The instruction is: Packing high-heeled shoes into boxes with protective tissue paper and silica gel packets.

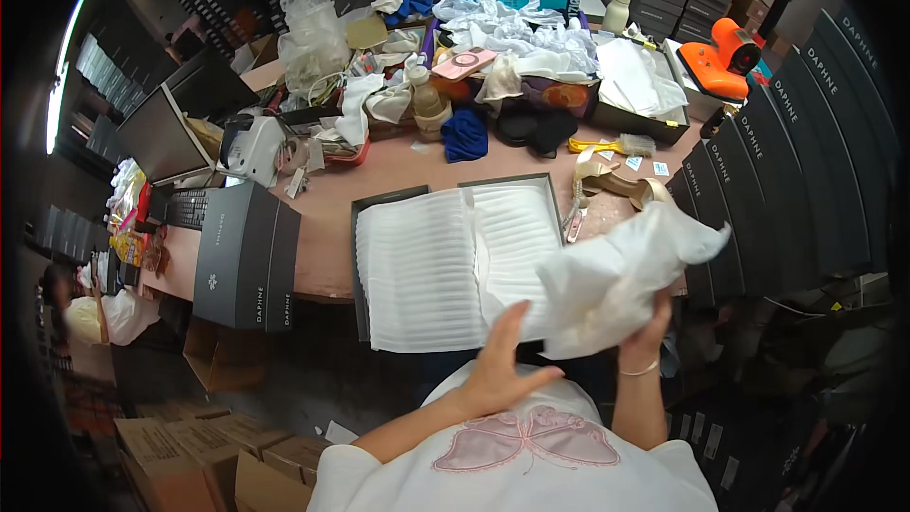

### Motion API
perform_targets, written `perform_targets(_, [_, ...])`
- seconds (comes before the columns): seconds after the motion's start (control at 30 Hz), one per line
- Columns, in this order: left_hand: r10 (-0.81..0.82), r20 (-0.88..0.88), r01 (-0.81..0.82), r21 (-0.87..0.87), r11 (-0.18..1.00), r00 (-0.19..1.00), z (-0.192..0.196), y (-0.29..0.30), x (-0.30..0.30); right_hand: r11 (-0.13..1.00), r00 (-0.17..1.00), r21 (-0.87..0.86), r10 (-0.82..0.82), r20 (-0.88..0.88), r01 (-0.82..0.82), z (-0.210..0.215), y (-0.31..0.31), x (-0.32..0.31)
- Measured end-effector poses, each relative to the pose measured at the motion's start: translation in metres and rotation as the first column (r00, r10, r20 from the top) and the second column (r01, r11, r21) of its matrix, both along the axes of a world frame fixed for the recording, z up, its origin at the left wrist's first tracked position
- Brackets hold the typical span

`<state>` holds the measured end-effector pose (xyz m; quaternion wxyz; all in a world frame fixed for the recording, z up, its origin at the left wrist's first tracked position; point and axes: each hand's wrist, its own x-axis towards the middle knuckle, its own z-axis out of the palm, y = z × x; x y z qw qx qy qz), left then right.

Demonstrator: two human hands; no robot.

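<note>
1. From my post I watch the person's right hand (645, 334) grasping a crumpled white paper bundle (616, 284) by its lower right side; some fingers are hidden behind it.
2. The left hand (507, 370) is released, its thumb and fingers spread and nothing in it; I see it just beside the bundle's lower left side.
3. I find the paper bundle in front of the person, overlapping the right front part of an open dark box (387, 196) in my view.
4. The box carries two ribbed white sheets (417, 270) side by side, and its near end reaches past the edge of the pinkish surface (327, 228).
5. Behind the bundle I make out a beige shoe (616, 182), partly covered, with a yellow brush (616, 145) near it.
6. Left of the open box, well apart from the hands, stands a closed dark box (232, 256).
7. Beyond the open box I see a blue cloth (464, 136) beside a bottle (427, 104).
8. To my right rises a stack of dark boxes (787, 171).
</note>
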<state>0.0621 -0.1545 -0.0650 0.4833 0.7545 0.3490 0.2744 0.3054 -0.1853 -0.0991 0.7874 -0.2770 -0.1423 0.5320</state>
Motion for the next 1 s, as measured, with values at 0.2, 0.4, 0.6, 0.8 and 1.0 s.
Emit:
perform_targets(0.2, [0.393,0.079,-0.044,-0.954,0.296,0.916,-0.032,0.032,-0.002,0.964,0.915,-0.161,-0.136,0.379,0.211,0.003,-0.042,0.024])
perform_targets(0.4, [0.153,0.109,-0.044,-0.66,0.75,0.982,-0.077,0.057,0.083,0.893,0.795,-0.116,0.442,0.415,-0.435,0.05,-0.011,-0.014])
perform_targets(0.6, [-0.33,0.436,0.495,-0.347,0.797,0.837,-0.079,-0.003,0.071,0.608,0.575,-0.517,0.78,0.247,-0.602,0.051,0.059,0.005])
perform_targets(0.8, [-0.09,-0.522,0.404,0.529,0.747,0.848,-0.012,0.056,-0.005,0.664,0.63,-0.513,0.727,0.274,-0.543,-0.016,0.049,0.046])
perform_targets(1.0, [-0.203,-0.336,0.299,0.264,0.917,0.92,-0.072,0.127,0.02,0.882,0.786,-0.371,0.44,0.434,-0.289,0.031,0.042,0.042])
